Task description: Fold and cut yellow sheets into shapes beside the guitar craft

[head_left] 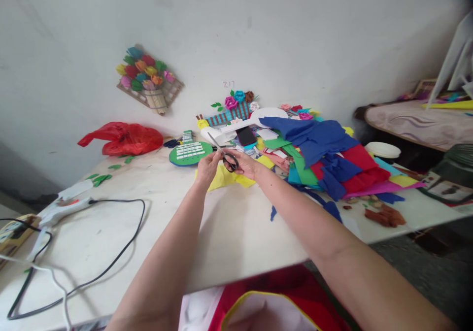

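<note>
My right hand [242, 165] is closed on a pair of scissors [231, 163] with black handles. The blades point up and to the left, above the table. Close beside them, my left hand [209, 167] has its thumb and fingers pressed together near the blades; what they pinch, if anything, is too small to make out. Yellow paper [221, 179] lies beneath both hands. Just left of the scissors sits a green rounded piece [190, 159] with white strips across it and a blue edge.
A pile of blue paper [314, 139] and other coloured sheets covers the table's right side, with a phone [246, 136] near it. At left are a red plastic bag [129, 139], green leaf cutouts [101, 180], a glue gun [70, 210] and its looping black cord [138, 227].
</note>
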